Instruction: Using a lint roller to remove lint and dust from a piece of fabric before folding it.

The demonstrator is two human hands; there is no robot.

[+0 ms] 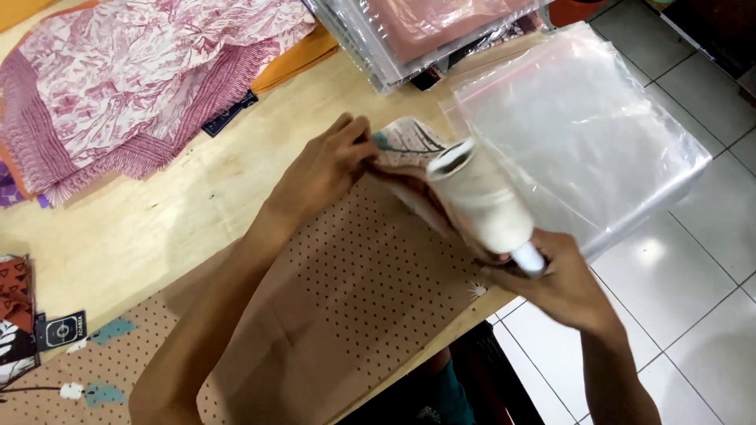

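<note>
The lint roller [482, 203] is a pale, off-white cylinder with a dark-edged open end and a short white handle; it sits near the centre of the view, just past the 3 o'clock side of the brown dotted cloth [354, 291] spread on the wooden surface [157, 228]. The right hand [563, 283] has its grip clenched around the handle at the roller's lower end. The left hand [327, 169] pinches a raised fold of the cloth, where a light patch with a teal spot and dark lines shows, touching the roller's upper end.

At 12 o'clock a stack of clear-wrapped packages [425, 31] holds pinkish folded fabric. At about 2 o'clock, a pile of clear, empty plastic bags [583, 126] lies square-edged, overhanging the surface above the white tiled floor [693, 291]. At 10 o'clock lies a pink and white printed fabric [134, 86] over an orange sheet. At 8 o'clock, by the edge, a small dark square label [61, 330] with a pale round mark sits beside red patterned cloth.

The roller's long axis runs diagonally, open end towards 11 o'clock, handle towards 5 o'clock.
</note>
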